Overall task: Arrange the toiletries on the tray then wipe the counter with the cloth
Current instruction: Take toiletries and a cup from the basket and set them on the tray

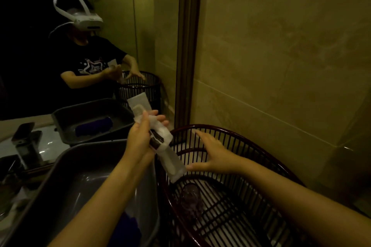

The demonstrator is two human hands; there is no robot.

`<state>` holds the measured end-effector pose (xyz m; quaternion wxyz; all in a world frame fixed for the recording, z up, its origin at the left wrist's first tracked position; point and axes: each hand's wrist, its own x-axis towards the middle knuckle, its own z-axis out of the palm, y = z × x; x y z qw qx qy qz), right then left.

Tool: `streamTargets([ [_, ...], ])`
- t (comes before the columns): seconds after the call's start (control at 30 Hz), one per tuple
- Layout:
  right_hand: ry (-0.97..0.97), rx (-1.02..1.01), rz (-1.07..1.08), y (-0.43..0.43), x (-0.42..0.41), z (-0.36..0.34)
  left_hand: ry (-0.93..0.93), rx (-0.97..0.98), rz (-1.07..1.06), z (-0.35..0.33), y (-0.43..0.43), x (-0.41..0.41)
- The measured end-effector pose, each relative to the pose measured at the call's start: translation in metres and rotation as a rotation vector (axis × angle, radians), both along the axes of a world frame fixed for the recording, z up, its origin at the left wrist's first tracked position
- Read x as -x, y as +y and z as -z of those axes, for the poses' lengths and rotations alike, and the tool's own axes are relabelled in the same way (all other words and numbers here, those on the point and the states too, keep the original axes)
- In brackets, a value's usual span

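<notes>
My left hand [140, 138] grips a bundle of white wrapped toiletry packets [160, 138], one with a dark item showing through, held upright between the two containers. My right hand [212, 152] hovers with fingers spread over the dark red slatted basket tray [261, 166], just right of the packets' lower end, holding nothing. A clear glass cup [190, 196] stands inside the basket tray. A purple cloth [128, 226] lies in the grey plastic tub [70, 176] beneath my left forearm.
A mirror [90, 46] behind the counter reflects the person, the tub and the basket. A dark faucet [26, 142] stands at the left. A beige tiled wall [281, 56] closes the right side.
</notes>
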<state>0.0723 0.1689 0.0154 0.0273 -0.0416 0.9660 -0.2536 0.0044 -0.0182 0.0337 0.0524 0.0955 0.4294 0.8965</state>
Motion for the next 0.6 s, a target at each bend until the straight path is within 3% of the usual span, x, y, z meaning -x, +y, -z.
streamTargets([
  [0.17, -0.374, -0.15, 0.036, 0.018, 0.026, 0.077, -0.17, -0.314, 0.181, 0.004, -0.014, 0.004],
  [0.33, -0.51, -0.099, 0.063, 0.024, 0.027, 0.148, -0.204, -0.489, 0.249, 0.009, -0.033, -0.001],
  [0.6, -0.261, 0.321, 0.174, 0.005, 0.021, 0.19, -0.158, -0.572, 0.278, 0.017, -0.058, -0.01],
])
